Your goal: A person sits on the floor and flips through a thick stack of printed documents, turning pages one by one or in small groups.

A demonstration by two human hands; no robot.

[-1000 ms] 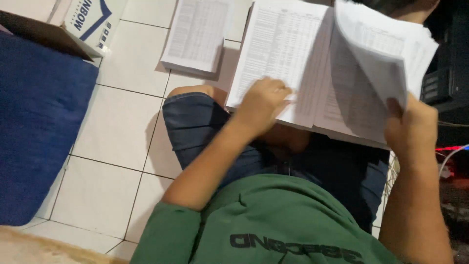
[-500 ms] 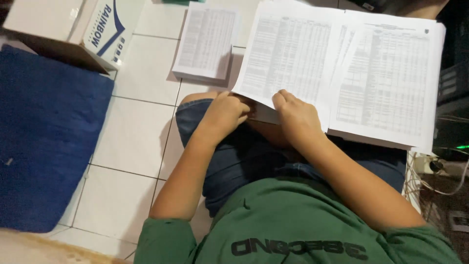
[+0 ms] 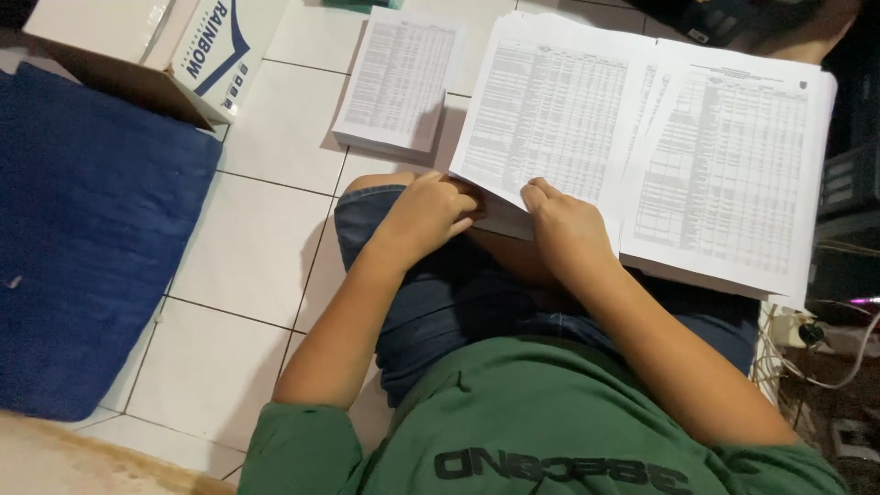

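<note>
Seen from the head camera, a thick stack of white printed sheets covered in fine tables (image 3: 642,147) lies across the person's lap in the upper middle and right of the frame, split into two fanned halves. The left hand (image 3: 431,211) sits at the stack's lower left corner, fingers curled together onto the bottom edge of the left half. The right hand (image 3: 568,229) rests just beside it, fingers bent and pressed on the same lower edge where the two halves meet; whether it pinches a single sheet cannot be told. The two hands are close but apart.

Left of the stack, a smaller pile of white printed pages (image 3: 399,82) lies on the white tiled floor (image 3: 266,229), its near edge just above the person's knee. Bare tile stretches between that pile and a dark blue cushion (image 3: 92,266) along the left edge. A white cardboard box with blue print (image 3: 156,50) sits at the upper left, overlapping the cushion's top edge. Cables (image 3: 825,339) crowd the lower right.
</note>
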